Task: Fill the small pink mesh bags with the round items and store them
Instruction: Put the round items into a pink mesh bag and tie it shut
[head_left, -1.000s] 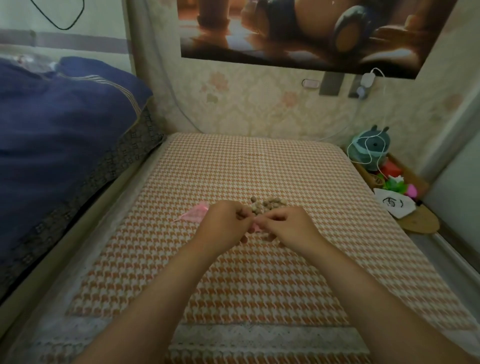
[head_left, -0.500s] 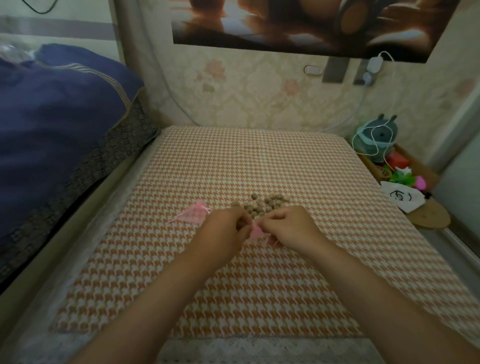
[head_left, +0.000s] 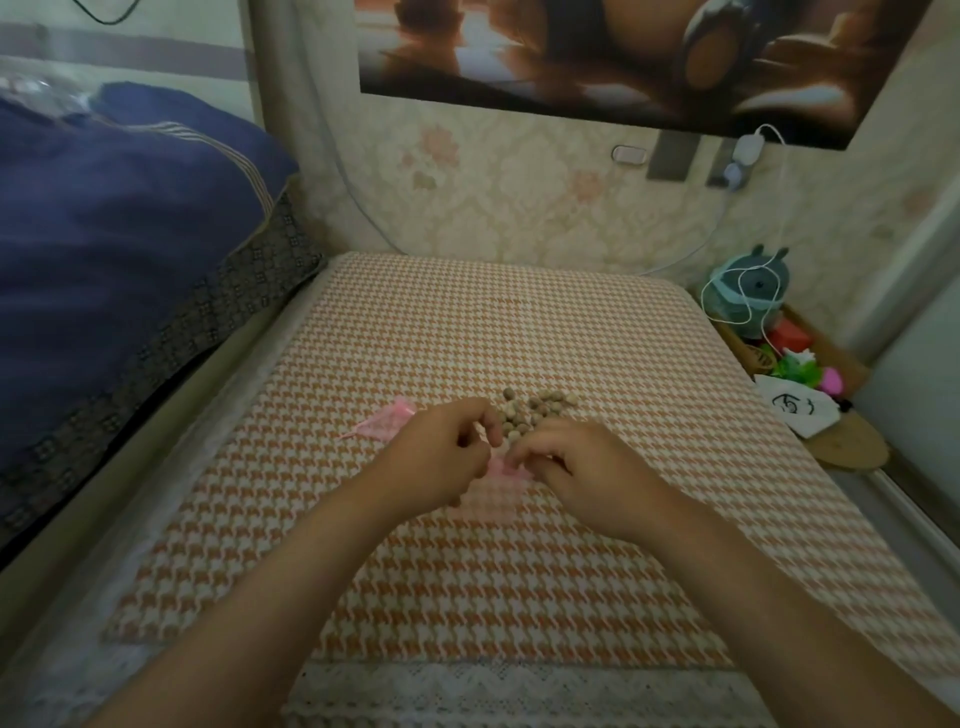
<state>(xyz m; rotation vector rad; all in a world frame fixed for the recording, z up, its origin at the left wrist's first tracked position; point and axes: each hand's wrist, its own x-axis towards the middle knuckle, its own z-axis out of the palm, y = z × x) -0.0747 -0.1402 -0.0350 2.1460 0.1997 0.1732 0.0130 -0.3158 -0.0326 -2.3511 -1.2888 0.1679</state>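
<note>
A small heap of brown round items (head_left: 535, 410) lies on the orange-and-white checked table cover (head_left: 467, 332). Just in front of the heap, my left hand (head_left: 441, 454) and my right hand (head_left: 576, 467) meet over a small pink mesh bag (head_left: 506, 470). Both pinch the bag with curled fingers, and only a strip of pink shows between them. A second pink mesh bag (head_left: 384, 423) lies flat on the cover to the left of my left hand.
A blue quilt (head_left: 114, 249) on a bed borders the table's left side. To the right, a low shelf holds a teal toy (head_left: 750, 291) with a white cable, colourful bits and a white pouch (head_left: 795, 410). The wall stands behind.
Both hands have drawn slightly nearer to me with the pink bag between them, so more of the round items shows. The view has tilted a little.
</note>
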